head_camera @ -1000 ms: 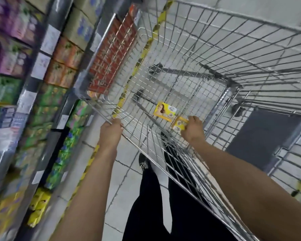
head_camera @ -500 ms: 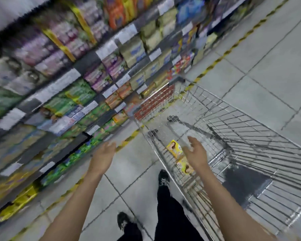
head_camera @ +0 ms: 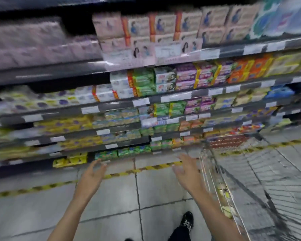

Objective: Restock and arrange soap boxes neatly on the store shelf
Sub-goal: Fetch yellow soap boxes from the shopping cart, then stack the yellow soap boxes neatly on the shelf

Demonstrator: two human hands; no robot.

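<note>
Two hands showed, the left hand (head_camera: 92, 173) and the right hand (head_camera: 188, 169); one wire cart (head_camera: 226, 142); soap boxes (head_camera: 144, 82) on the shelf (head_camera: 198, 93) were too many and blurred to count.

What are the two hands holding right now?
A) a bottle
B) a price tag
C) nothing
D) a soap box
C: the left hand and the right hand both show spread, empty fingers in front of the shelves.
</note>
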